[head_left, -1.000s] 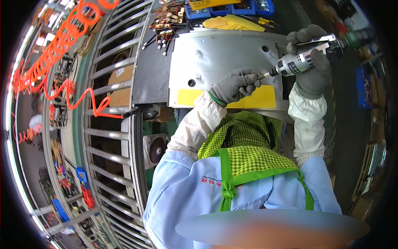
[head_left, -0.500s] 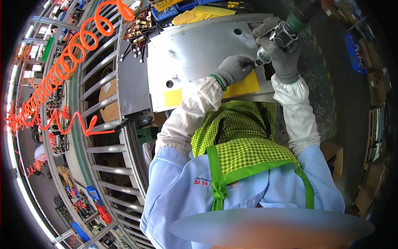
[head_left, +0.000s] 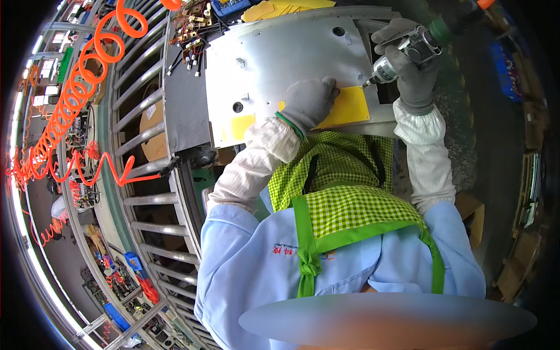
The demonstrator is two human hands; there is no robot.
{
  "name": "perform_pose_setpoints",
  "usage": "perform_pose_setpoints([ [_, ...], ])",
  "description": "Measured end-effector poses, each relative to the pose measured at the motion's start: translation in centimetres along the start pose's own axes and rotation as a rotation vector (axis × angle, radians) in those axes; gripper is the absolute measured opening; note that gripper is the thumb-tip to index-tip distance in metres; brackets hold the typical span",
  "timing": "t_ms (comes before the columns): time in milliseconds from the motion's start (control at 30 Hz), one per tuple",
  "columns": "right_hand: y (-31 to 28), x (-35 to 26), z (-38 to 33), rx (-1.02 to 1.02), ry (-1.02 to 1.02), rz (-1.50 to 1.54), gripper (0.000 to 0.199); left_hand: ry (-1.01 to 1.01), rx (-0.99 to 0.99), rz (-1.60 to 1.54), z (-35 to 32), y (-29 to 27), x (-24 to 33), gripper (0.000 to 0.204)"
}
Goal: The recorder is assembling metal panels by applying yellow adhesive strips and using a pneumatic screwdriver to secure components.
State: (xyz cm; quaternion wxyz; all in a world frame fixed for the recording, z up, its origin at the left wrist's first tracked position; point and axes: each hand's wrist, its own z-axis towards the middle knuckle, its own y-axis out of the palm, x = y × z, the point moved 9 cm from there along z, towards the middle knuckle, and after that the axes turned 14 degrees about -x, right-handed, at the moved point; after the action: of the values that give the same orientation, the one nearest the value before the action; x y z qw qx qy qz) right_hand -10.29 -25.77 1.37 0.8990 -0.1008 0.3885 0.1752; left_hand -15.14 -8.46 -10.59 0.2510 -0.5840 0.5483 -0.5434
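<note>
A pale metal panel [head_left: 280, 55] lies in front of me, with yellow sheets [head_left: 350, 107] on its near side. My left hand [head_left: 311, 105], in a grey glove, is over the panel beside the larger yellow sheet. Its fingers are curled together; whatever they hold, if anything, is hidden. My right hand [head_left: 417, 76], also gloved in grey, grips a power drill [head_left: 386, 69] with a silver nose and a green and black body. The drill lies tilted, its bit pointing down-left at the upper right corner of the yellow sheet, apart from my left hand.
Wires with connectors [head_left: 192, 44] lie on a dark board [head_left: 189, 111] left of the panel. More yellow sheets [head_left: 286, 9] and a blue bin [head_left: 230, 6] are at the far side. A roller conveyor [head_left: 154, 200] runs along my left, under an orange coiled hose [head_left: 87, 81].
My left hand has drawn back leftward from the drill's tip, uncovering more of the yellow sheet. My right hand and the drill have shifted slightly to the right.
</note>
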Motion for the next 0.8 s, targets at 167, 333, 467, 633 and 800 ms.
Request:
perform_pose_setpoints([
  [167,0.7,-1.0,0.4,-0.059,-0.005,0.018,0.026,-0.008,-0.025,0.035,-1.4,1.9,1.3,0.030],
  [333,0.2,-1.3,0.0,0.012,0.000,0.055,0.025,0.006,0.031,0.012,-0.8,2.1,1.5,0.027],
  [467,-0.2,-1.2,-0.1,0.069,-0.002,0.102,0.023,0.049,0.068,-0.015,-0.5,1.7,1.5,0.027],
  [633,-0.2,-1.0,0.0,0.102,0.033,0.075,0.023,0.043,0.065,-0.022,0.0,1.7,1.5,0.026],
  [800,0.6,-1.7,-0.2,0.057,0.028,0.037,0.022,0.029,0.052,-0.049,-0.1,2.0,1.4,0.026],
])
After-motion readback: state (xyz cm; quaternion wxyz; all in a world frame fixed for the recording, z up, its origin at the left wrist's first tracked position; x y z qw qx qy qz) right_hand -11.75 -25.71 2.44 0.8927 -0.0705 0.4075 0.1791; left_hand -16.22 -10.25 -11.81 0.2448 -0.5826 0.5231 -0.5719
